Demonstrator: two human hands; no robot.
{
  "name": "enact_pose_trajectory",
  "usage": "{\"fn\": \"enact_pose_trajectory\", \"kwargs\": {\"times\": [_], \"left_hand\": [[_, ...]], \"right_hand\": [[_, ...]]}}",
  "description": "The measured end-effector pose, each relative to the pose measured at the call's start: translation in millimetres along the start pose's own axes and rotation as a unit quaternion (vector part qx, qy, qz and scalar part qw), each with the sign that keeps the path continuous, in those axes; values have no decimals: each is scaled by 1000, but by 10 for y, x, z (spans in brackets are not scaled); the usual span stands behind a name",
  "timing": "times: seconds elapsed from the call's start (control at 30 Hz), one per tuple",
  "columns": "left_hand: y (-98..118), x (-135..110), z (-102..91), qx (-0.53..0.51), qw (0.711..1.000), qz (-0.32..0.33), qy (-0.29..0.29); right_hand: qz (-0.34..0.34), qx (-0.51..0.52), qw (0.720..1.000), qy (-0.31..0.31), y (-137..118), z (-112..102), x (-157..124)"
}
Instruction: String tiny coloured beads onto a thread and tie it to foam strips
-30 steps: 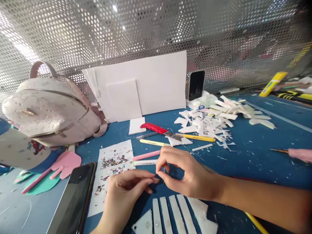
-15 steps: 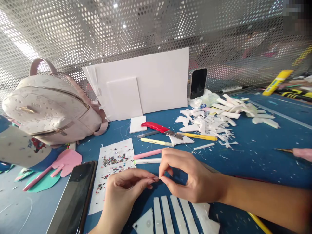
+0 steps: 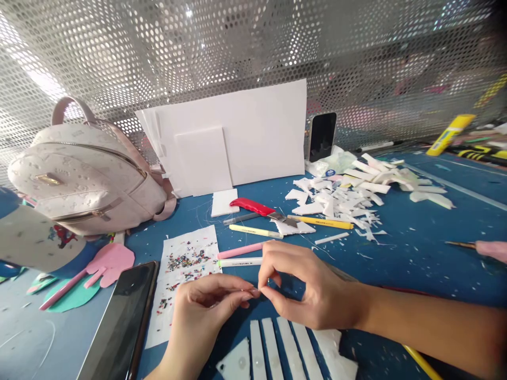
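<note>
- At far left, a white backpack (image 3: 91,177) stands behind a blue-and-white container (image 3: 35,237), to your left.
- Nearer you, a pink cutout (image 3: 114,264) lies partly over a teal one (image 3: 75,298), beside a dark-screened smartphone (image 3: 124,316).
- To the right of that smartphone, tiny multicoloured bead-like pieces (image 3: 184,261) lie scattered on a white paper sheet (image 3: 160,330), just beside your left hand.
- Your left hand (image 3: 202,309) pinches thumb and forefinger together over the table; whatever sits between them is too small to tell.
- Beyond, a large white board (image 3: 269,132) leans against the perforated metal screen (image 3: 253,47).
- In front of it lie a red-handled craft knife (image 3: 251,206), a pink marker (image 3: 243,250) and a white marker (image 3: 240,262).
- At the near edge, white strips (image 3: 291,348) lie side by side below your hands.
- Your right hand (image 3: 320,295) also closes thumb and forefinger in a pinch, tips meeting the left fingertips or just beside them; you cannot tell what they grip.
- Farther right, white scraps (image 3: 336,203) are heaped in front of an upright phone (image 3: 322,136).
- At far right lies a pink-handled pointed tool (image 3: 489,250).
</note>
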State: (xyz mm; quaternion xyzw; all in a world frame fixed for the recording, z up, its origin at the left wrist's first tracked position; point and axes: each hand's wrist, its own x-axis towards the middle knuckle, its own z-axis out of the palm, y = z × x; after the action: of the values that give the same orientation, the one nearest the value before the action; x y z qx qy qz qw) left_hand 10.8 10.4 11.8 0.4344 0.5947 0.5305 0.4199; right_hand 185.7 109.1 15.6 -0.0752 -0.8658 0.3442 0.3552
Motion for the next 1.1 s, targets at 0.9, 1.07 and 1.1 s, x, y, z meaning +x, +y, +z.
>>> {"fn": "enact_pose_trajectory", "kwargs": {"times": [0.9,1.07,1.1], "left_hand": [[-33,3,-8,49,998,35,-26],[-105,1,-30,77,993,69,-57],[-116,3,-35,95,990,85,-59]], "right_hand": [[-1,-20,1000,-15,22,36,0],[8,-36,998,-48,30,33,-4],[11,-35,998,-54,30,32,-5]]}}
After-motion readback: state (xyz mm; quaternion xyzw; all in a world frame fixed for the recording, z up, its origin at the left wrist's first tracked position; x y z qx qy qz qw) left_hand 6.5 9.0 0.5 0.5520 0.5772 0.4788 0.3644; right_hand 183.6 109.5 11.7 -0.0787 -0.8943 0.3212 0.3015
